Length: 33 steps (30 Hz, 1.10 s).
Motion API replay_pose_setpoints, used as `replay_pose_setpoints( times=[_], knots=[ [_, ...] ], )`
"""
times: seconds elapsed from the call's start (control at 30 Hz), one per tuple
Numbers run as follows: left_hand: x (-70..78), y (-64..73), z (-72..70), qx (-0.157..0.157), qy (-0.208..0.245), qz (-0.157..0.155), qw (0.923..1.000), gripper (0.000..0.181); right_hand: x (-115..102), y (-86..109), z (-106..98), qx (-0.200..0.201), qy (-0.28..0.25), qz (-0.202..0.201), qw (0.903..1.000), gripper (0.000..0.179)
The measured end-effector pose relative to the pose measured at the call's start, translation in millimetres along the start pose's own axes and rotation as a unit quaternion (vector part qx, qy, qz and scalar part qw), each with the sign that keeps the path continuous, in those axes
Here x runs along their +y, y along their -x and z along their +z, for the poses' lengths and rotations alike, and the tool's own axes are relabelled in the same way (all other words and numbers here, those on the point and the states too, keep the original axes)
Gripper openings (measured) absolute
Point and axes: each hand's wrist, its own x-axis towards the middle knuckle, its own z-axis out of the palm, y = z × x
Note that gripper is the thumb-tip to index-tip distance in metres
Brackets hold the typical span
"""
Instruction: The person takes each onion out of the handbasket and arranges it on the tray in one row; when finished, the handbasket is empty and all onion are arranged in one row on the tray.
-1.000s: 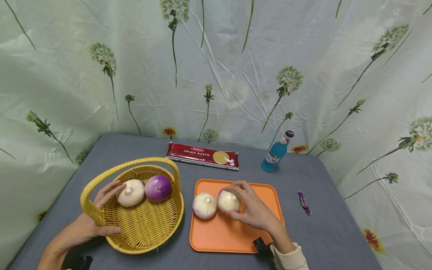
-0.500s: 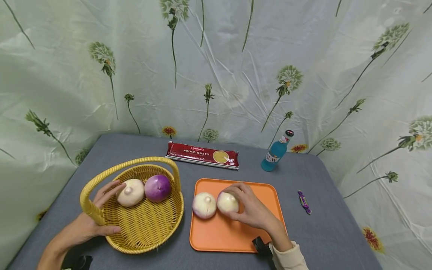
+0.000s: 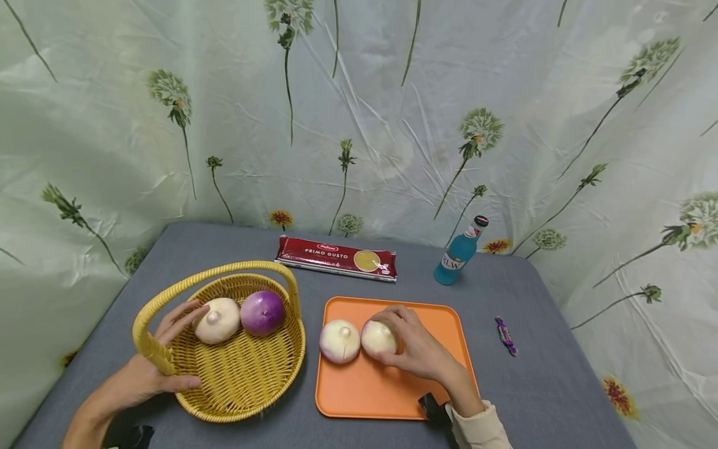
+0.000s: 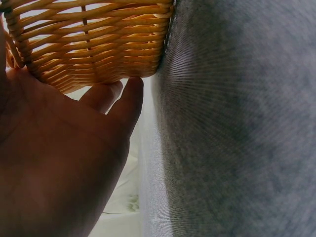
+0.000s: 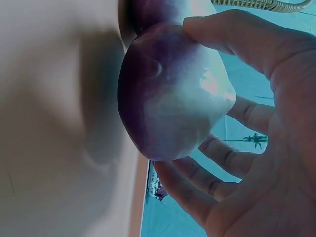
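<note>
My left hand (image 3: 151, 365) grips the left side of a yellow wicker basket (image 3: 241, 377), its thumb over the rim. Its fingers lie along the wall in the left wrist view, against the outer weave of the basket (image 4: 98, 49). Inside the basket sit a whitish turnip (image 3: 217, 320), near my fingertips, and a purple turnip (image 3: 262, 313). Over an orange tray (image 3: 387, 396) my right hand (image 3: 415, 346) holds a purple-and-white turnip (image 3: 378, 337) between thumb and fingers, also seen close up as the turnip (image 5: 173, 94) in the right wrist view. Left of it sits another turnip (image 3: 339, 342).
A red pasta packet (image 3: 336, 258) lies behind the tray. A blue bottle (image 3: 461, 252) stands upright at the back right. A purple wrapped candy (image 3: 506, 337) lies right of the tray on the grey cloth (image 3: 538, 399). A flowered curtain (image 3: 381, 125) hangs behind the table.
Almost nothing moves. My right fingers sit slightly closer around the turnip than a second ago; the left hand and basket stay where they were.
</note>
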Motion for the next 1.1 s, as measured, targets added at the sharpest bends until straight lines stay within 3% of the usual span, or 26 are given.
replay_pose_setpoints(
  times=[1.1],
  knots=[
    [0.6,1.1,1.6,0.006,0.001,0.007,1.0000,0.110,-1.0,-1.4,2.7,-0.015,0.008,0.008,0.9998,0.049]
  ],
)
